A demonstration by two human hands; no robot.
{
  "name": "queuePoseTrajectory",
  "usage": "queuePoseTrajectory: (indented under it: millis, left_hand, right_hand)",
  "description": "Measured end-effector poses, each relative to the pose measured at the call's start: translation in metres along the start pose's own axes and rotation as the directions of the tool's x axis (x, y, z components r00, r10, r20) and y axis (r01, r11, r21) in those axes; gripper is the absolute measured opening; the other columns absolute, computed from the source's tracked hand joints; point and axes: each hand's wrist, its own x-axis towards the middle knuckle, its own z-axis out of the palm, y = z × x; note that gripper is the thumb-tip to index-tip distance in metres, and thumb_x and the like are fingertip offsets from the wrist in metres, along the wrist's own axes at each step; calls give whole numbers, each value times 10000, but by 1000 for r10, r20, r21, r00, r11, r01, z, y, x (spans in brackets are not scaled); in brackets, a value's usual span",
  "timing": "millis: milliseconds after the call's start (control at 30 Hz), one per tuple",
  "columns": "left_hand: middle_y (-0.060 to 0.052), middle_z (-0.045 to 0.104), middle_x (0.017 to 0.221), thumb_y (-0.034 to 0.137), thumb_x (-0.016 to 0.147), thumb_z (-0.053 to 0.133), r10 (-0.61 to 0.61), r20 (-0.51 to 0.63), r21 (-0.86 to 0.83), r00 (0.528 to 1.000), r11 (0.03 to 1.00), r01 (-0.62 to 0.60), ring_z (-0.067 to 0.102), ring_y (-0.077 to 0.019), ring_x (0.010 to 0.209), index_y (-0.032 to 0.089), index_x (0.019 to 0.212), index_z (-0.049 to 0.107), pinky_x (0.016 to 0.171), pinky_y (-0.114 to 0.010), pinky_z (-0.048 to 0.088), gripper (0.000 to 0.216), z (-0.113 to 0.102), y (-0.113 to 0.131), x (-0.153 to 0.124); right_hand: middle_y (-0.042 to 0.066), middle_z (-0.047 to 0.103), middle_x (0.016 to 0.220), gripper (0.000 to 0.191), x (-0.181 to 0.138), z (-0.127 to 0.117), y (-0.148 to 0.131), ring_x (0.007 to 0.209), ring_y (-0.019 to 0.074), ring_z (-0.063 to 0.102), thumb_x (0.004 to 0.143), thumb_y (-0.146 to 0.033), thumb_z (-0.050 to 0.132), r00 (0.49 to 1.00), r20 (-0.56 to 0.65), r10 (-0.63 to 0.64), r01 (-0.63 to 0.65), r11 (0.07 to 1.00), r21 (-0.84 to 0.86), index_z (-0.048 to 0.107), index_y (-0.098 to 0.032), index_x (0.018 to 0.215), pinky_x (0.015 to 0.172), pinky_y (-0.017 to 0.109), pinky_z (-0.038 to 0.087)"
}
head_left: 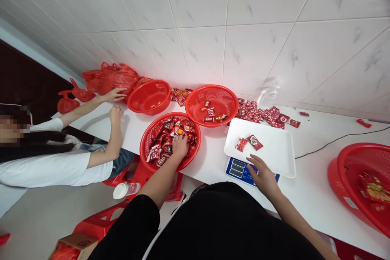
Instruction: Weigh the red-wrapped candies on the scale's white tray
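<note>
My left hand reaches into a red basket heaped with red-wrapped candies. Its fingers are curled down among the wrappers, so what they grip is hidden. Over the front of a blue scale hovers my right hand, fingers apart and nothing in them. A white tray rests on the scale, with two red candy packets lying in it, close to my right fingertips.
Behind stand a red basket with a few candies and another red basket. Loose packets lie along the wall. At right are a large red basket and a cable. A co-worker reaches toward red bags at left.
</note>
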Motion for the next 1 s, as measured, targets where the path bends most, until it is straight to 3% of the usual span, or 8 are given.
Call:
queuePoseTrajectory:
  millis: [167, 367, 500, 600, 733, 900, 1000]
  left_hand:
    - [-165, 629, 1247, 214, 867, 580, -37, 80, -195, 996, 979, 52, 566, -313, 1188, 177, 1233, 604, 983, -403, 428, 369, -2, -13, 2]
    - [-164, 529, 1420, 152, 755, 694, -30, 143, -608, 989, 786, 112, 569, -239, 1230, 150, 1439, 415, 996, -292, 439, 739, 7, -4, 16]
    - [-209, 556, 1367, 163, 770, 684, -76, 162, -512, 984, 846, 150, 588, -273, 1196, 131, 1436, 412, 978, -328, 441, 721, 12, 16, 27]
    - [-210, 626, 1263, 214, 805, 669, -128, 150, -425, 980, 887, 181, 620, -293, 1129, 125, 1318, 525, 940, -347, 451, 540, 12, 25, 32]
    - [-152, 703, 1127, 217, 793, 673, -132, 149, -457, 980, 870, 186, 663, -269, 1027, 140, 1176, 648, 895, -324, 476, 391, 8, 22, 30]
    - [-82, 720, 984, 225, 781, 679, -253, 213, -674, 944, 661, 330, 668, -166, 768, 138, 1334, 579, 700, -263, 539, 569, -10, 3, 20]
    - [-78, 698, 1005, 215, 756, 711, -304, 219, -755, 927, 549, 358, 644, -129, 732, 134, 1362, 546, 625, -221, 544, 633, -33, -8, 15]
  right_hand:
    - [88, 630, 1315, 376, -9, -1, 4, 1167, 311, 634, 892, -484, 451, 1000, -14, 23, -23, 1000, 6, 684, -308, 1130, 923, 486, 554]
    - [86, 624, 1323, 369, -9, -1, 6, 1093, 294, 671, 899, -471, 462, 999, 13, 40, -40, 999, 10, 671, -300, 1150, 899, 467, 563]
    - [90, 618, 1337, 371, -8, 1, 5, 1092, 287, 670, 910, -457, 453, 999, 34, 26, -27, 999, 17, 668, -291, 1162, 917, 469, 554]
    - [87, 632, 1319, 366, -8, 1, 5, 1062, 286, 680, 900, -447, 462, 999, 39, 17, -18, 1000, 23, 680, -287, 1147, 894, 465, 564]
    - [86, 659, 1283, 355, -9, -2, 6, 945, 272, 709, 885, -432, 477, 999, 39, 35, -36, 999, 26, 691, -283, 1126, 842, 446, 577]
    - [90, 670, 1264, 354, -12, -9, 7, 960, 269, 702, 897, -432, 470, 997, 45, 58, -59, 998, 21, 677, -277, 1138, 833, 427, 565]
    - [104, 666, 1266, 360, -14, -12, 8, 981, 267, 693, 909, -423, 461, 997, 57, 58, -59, 998, 23, 660, -261, 1162, 841, 419, 553]
